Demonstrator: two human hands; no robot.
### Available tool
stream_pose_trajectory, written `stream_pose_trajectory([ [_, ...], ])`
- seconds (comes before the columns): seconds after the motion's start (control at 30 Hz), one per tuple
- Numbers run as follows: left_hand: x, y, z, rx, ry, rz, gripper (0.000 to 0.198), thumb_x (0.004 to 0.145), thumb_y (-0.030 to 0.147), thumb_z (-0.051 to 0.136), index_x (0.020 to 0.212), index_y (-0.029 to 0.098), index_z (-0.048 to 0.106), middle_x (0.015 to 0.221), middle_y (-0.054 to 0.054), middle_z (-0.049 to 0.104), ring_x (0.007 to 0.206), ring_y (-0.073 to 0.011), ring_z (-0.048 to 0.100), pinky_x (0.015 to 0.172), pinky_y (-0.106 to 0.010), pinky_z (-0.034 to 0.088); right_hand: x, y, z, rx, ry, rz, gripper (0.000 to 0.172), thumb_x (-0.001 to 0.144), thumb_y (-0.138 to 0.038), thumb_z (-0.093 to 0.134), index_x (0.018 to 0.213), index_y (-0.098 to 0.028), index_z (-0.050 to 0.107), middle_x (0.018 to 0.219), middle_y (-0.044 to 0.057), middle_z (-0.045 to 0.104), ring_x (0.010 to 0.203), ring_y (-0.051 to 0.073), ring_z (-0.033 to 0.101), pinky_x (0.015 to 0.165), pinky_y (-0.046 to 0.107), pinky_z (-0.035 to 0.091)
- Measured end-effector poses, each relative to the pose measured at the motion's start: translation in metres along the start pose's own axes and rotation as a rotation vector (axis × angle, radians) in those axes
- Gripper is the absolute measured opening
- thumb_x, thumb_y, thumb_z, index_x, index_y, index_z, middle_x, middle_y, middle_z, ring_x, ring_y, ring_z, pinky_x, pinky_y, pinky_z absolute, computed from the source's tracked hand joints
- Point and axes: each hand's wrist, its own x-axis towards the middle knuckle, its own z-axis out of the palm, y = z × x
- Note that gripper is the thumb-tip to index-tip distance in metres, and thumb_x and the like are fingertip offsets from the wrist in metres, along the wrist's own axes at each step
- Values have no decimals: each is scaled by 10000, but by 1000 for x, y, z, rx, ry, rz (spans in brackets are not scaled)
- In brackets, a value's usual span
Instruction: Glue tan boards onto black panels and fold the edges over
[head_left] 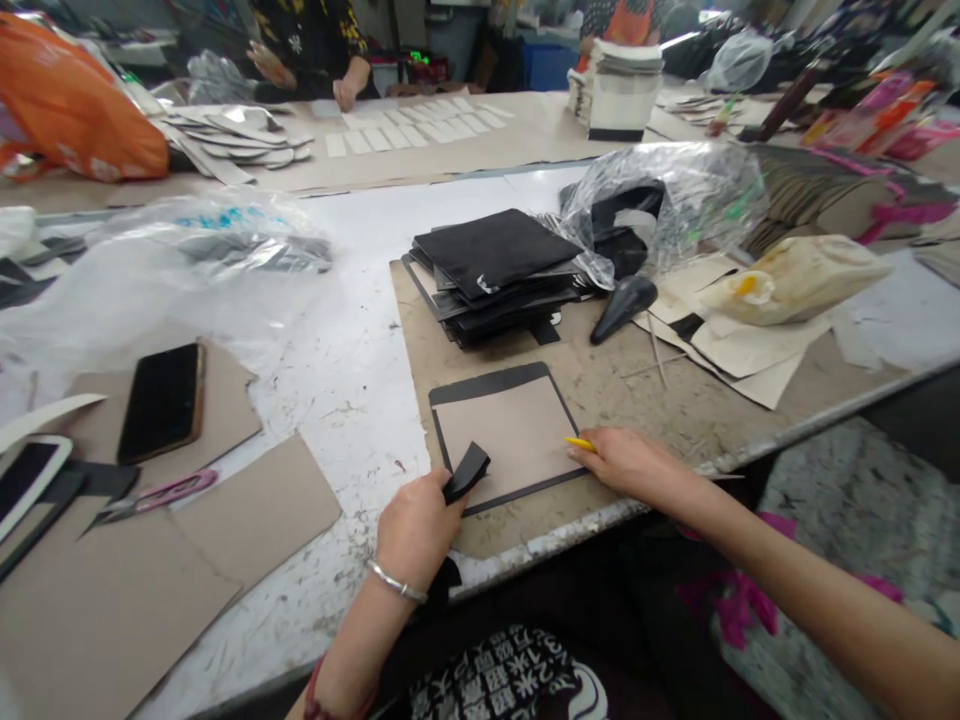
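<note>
My left hand (420,525) is closed around a folded black strip (468,473), at the lower left corner of a flat panel (502,430). That panel has a beige face with black edging and lies on a brown board. At its right edge, my right hand (626,458) pinches a thin yellow tool (580,444) with a pointed tip; its kind is not clear. Behind the panel rises a stack of black pieces (495,255). A black cone-shaped nozzle or bag (624,307) lies to the right of the stack.
On the left lie a phone (162,400), a pink-handled cutter (174,490) and grey-brown cardboard sheets (259,505). Clear plastic bags (690,195) and a yellowish bag (799,280) sit at the right. Across the table, a person's hand (346,95) is near rows of pale strips (420,127).
</note>
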Motion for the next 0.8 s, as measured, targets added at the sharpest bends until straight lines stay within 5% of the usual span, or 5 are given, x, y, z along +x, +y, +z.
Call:
stream_pose_trajectory([
  [0.8, 1, 2, -1, -55, -21, -28, 254, 805, 404, 485, 808, 201, 637, 613, -50, 619, 612, -195, 585, 514, -257, 340, 4, 8, 4, 28, -19, -44, 377, 861, -406, 346, 917, -153, 620, 876, 131, 664, 837, 259, 615, 670, 302, 392],
])
